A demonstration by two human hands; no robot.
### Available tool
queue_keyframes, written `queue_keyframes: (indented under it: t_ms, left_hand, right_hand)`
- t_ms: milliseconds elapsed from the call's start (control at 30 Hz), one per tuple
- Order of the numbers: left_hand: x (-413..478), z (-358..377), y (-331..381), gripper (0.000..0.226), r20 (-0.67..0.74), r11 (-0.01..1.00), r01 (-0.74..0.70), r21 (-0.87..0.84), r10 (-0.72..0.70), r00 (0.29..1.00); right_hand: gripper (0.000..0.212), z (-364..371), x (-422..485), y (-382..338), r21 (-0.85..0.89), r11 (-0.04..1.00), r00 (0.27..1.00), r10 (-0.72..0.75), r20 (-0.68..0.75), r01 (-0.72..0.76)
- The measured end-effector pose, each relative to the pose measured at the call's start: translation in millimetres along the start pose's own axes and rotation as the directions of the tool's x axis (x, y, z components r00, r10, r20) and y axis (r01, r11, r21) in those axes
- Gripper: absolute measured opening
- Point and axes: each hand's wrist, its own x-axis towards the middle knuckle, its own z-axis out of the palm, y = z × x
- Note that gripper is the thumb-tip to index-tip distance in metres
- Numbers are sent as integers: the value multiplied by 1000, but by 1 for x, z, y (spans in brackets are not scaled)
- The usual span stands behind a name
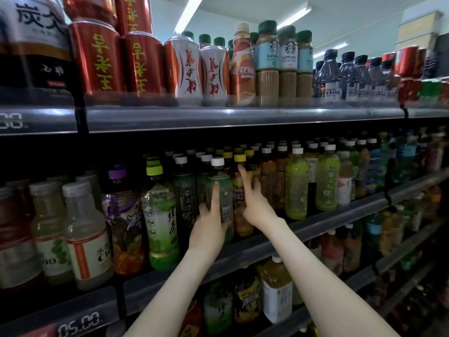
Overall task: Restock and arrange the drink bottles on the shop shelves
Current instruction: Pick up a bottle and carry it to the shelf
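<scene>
Middle shelf [315, 229], front row: one green-tea bottle [220, 190], white cap, label partly covered by the left hand [211, 215], which grips it with forefinger straight up its side. Right hand [255, 205]: forefinger seems to touch the yellow-capped bottle [238, 188] just beside; whether its other fingers curl round cannot be told. Rear rows dark, caps only. Top shelf [243, 115]: three Starbucks bottles [288, 62], one Nescafé bottle [243, 69]. Lower bottles [277, 295] blurred. Ceiling strip lights [187, 13].
</scene>
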Motion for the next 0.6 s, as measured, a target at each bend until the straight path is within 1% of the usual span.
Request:
queue_keyframes:
  t_ms: [100, 200, 300, 400, 467, 533, 600]
  left_hand:
    - [-6, 0, 2, 106, -47, 1000, -21, 17, 22, 999]
    - [-17, 5, 6, 97, -102, 998, -65, 17, 66, 993]
    - [-23, 15, 11, 90, -199, 989, -127, 78, 140, 970]
    - [-25, 29, 24, 81, -308, 977, -183, 113, 209, 928]
    - [-27, 39, 40, 73, -318, 965, -232, 123, 260, 912]
    - [-27, 50, 57, 68, -289, 948, -292, 125, 317, 903]
    - [-23, 65, 74, 66, -254, 940, -325, 107, 341, 905]
  right_hand:
    - [110, 6, -12, 2, 46, 999, 1000, 10, -23, -9]
    - [96, 11, -32, 13, 99, 995, 995, 25, -99, -15]
    - [87, 5, -49, 35, 151, 984, 974, 123, -189, -95]
    - [80, -11, -61, 59, 181, 968, 959, 206, -193, -172]
    - [77, -26, -66, 77, 204, 957, 951, 245, -189, -206]
    - [77, -41, -67, 97, 225, 950, 941, 266, -208, -219]
    - [77, -54, -65, 119, 232, 944, 932, 286, -220, -235]
